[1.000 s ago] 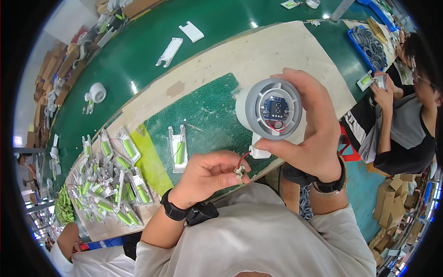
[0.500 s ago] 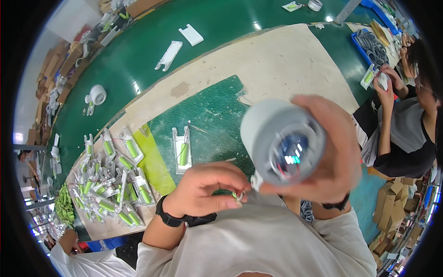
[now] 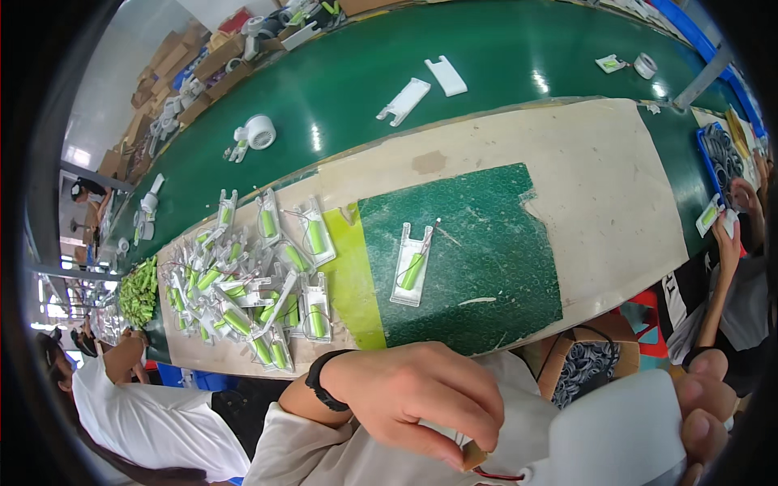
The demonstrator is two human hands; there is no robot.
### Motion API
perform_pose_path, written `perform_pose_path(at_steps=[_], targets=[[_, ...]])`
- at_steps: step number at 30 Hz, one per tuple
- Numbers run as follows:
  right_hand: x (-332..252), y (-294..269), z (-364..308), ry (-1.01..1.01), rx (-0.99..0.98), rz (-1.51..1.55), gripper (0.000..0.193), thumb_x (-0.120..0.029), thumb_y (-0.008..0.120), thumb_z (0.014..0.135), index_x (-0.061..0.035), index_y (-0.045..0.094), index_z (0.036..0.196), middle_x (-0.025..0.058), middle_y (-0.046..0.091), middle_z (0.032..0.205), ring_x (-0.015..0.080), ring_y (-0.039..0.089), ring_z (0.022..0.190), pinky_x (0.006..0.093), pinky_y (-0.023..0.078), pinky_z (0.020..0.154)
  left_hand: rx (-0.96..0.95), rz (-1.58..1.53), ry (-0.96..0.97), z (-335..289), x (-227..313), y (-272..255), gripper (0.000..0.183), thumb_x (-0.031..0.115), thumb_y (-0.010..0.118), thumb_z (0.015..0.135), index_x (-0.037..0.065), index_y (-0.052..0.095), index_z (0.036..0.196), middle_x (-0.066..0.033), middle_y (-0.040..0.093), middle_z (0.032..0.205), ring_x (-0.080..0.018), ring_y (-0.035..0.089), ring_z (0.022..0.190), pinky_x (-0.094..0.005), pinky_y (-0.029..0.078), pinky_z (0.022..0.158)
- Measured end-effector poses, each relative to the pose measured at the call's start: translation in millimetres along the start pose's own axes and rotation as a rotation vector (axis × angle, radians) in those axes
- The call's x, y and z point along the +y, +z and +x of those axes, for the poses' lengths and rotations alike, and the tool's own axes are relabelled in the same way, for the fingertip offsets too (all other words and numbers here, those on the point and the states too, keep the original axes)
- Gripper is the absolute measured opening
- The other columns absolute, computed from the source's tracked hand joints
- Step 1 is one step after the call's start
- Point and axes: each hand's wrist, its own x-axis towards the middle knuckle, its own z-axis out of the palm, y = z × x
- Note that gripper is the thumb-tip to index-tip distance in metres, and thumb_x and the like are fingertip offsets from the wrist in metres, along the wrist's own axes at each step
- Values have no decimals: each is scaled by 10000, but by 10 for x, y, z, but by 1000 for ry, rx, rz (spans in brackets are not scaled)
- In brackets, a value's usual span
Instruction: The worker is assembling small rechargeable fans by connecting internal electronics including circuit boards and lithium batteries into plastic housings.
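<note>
Stretching across the background: a long green conveyor belt (image 3: 340, 89), with a pale table (image 3: 600, 194) and a torn green mat (image 3: 478, 251) nearer. Lying on the mat, a white holder with a green battery (image 3: 412, 266); heaping up to the left, a pile of similar holders (image 3: 251, 283). Pinching a small wire end between thumb and fingertips, the left hand (image 3: 421, 397), mostly curled closed. Gripping a white rounded housing (image 3: 616, 441) at the lower right edge, the right hand (image 3: 709, 413), fingers wrapped round it (only partly visible). Likely best: keeping the housing steady and close, guiding the wire gently without tugging.
</note>
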Motion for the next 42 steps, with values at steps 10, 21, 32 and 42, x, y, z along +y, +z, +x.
perform_pose_path(at_steps=[10, 21, 32, 42], targets=[[99, 303, 95, 134, -96, 156, 306, -312, 422, 888, -184, 439, 1165, 64, 502, 914, 194, 507, 742, 304, 465, 585, 137, -25, 26, -122, -23, -107, 173, 111, 630, 785, -31, 598, 878, -125, 583, 823, -267, 558, 668, -329, 438, 566], [132, 505, -180, 665, -172, 212, 851, -378, 835, 460, 67, 476, 1091, 194, 549, 956, 293, 564, 811, 335, 477, 656, 499, -90, -250, -359, -322, -133, 256, 97, 742, 658, -64, 625, 819, -173, 625, 813, -250, 607, 749, -319, 463, 665], [135, 518, -190, 648, -161, 187, 838, -371, 830, 464, 81, 484, 1079, 201, 550, 968, 296, 567, 810, 345, 479, 653, 492, -93, -259, -392, -359, -140, 277, 93, 750, 648, -59, 622, 841, -163, 622, 835, -245, 598, 780, -326, 457, 690], [104, 610, -221, 739, -65, 215, 654, -320, 787, 540, 39, 551, 1033, 156, 585, 904, 279, 568, 754, 328, 474, 628, 518, -165, -268, -413, -367, -132, 260, 75, 744, 649, -55, 621, 837, -155, 614, 834, -234, 584, 784, -320, 446, 687]])
